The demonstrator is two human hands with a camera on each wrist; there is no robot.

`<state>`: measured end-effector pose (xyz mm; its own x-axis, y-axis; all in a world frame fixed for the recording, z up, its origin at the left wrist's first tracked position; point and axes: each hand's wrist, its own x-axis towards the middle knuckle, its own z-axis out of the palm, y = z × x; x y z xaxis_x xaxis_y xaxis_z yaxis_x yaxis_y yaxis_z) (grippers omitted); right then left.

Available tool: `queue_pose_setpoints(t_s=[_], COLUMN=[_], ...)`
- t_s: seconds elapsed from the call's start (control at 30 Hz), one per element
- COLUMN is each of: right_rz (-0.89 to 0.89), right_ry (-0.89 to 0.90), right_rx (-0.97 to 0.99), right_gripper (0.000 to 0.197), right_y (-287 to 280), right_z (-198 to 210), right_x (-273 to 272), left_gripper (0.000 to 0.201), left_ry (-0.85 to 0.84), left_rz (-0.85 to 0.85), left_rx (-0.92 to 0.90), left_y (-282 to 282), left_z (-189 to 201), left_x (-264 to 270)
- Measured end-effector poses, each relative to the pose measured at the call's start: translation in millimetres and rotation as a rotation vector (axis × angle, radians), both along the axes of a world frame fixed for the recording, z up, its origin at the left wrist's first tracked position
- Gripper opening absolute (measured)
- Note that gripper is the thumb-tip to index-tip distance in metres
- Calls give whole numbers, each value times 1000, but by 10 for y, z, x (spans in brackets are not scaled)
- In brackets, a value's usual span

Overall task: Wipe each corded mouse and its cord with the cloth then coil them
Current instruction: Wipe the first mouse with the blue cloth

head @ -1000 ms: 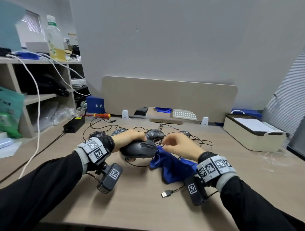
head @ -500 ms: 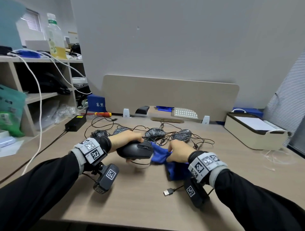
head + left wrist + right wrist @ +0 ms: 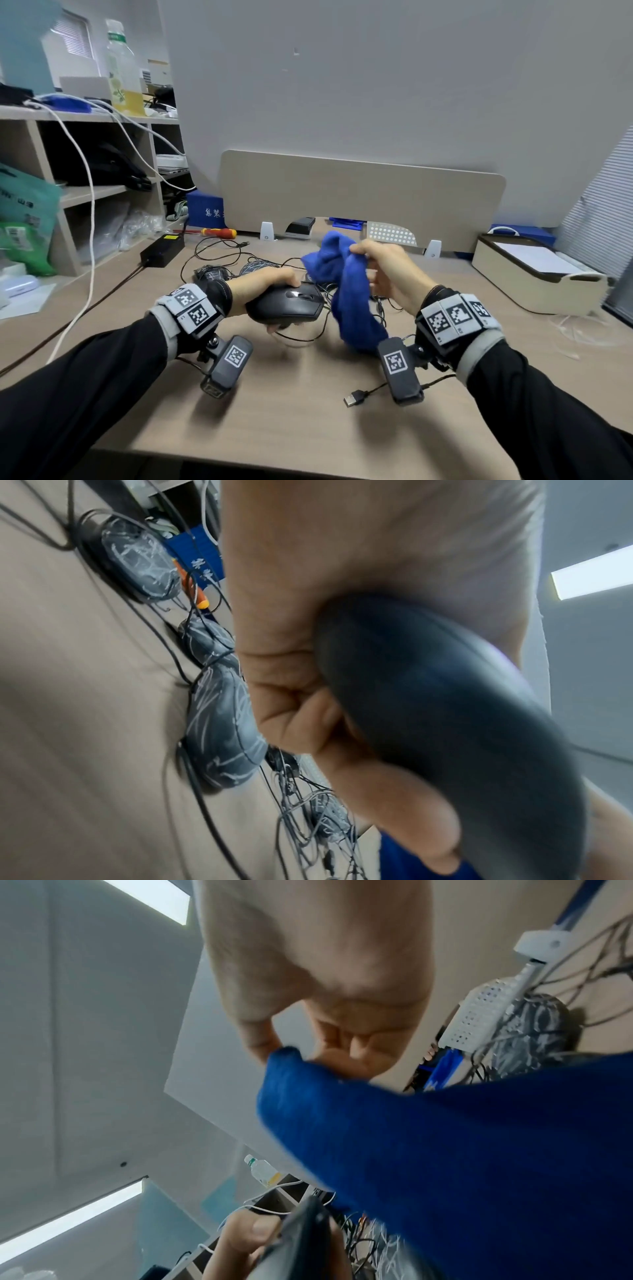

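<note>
My left hand grips a black corded mouse just above the desk, fingers curled under it. Its thin cord loops below and runs to a USB plug lying on the desk. My right hand pinches a blue cloth and holds it lifted, right of the mouse; the cloth hangs down to the desk. Behind the hands lie several scribbled-on mice in tangled cords; the left wrist view shows them in a row.
A black power brick and a red-yellow screwdriver lie at the back left. A beige divider panel closes the desk's far side. A cream storage box stands at the right, shelves at the left.
My right hand has lifted the blue cloth off the desk, up and away from me. The left hand keeps its grip on the black mouse, nearly unmoved.
</note>
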<state>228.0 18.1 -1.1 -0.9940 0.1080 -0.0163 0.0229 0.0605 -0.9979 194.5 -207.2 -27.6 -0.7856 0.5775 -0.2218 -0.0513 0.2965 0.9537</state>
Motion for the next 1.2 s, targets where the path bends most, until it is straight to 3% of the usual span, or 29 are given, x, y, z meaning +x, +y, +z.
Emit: queue_pose_setpoints(t_s=[0.13, 0.23, 0.33, 0.47, 0.53, 0.7, 0.83, 0.97, 1.13, 1.2], right_rz=[326, 475, 435, 344, 353, 446, 597, 509, 287, 265], right_ry=[-85, -154, -126, -11, -18, -120, -192, -142, -83, -69], right_rx=[8, 52, 288, 705, 850, 978, 1161, 1162, 949, 895], right_gripper=[12, 22, 30, 14, 20, 24, 20, 21, 31, 33], right_y=[-94, -133, -174, -220, -227, -268, -279, -295, -304, -324], right_z=[-95, -63, -109, -169, -200, -310, -347, -404, -453, -467], right_x=[50, 113, 114, 96, 107, 159, 248, 222, 81, 48], left_gripper=[42, 27, 31, 48, 39, 69, 70, 48, 72, 64], left_ry=[-71, -66, -40, 132, 190, 269, 277, 322, 552, 636], left_rz=[99, 170, 147, 118, 32, -169, -269, -263, -333, -320], left_rx=[93, 117, 93, 34, -80, -307, -441, -520, -571, -514], left_y=[11, 7, 12, -13, -30, -72, -58, -31, 58, 98], left_z=[2, -26, -81, -186, -236, -330, -382, -351, -276, -326], left_x=[-62, -104, -138, -235, -240, -171, -108, -98, -9, 1])
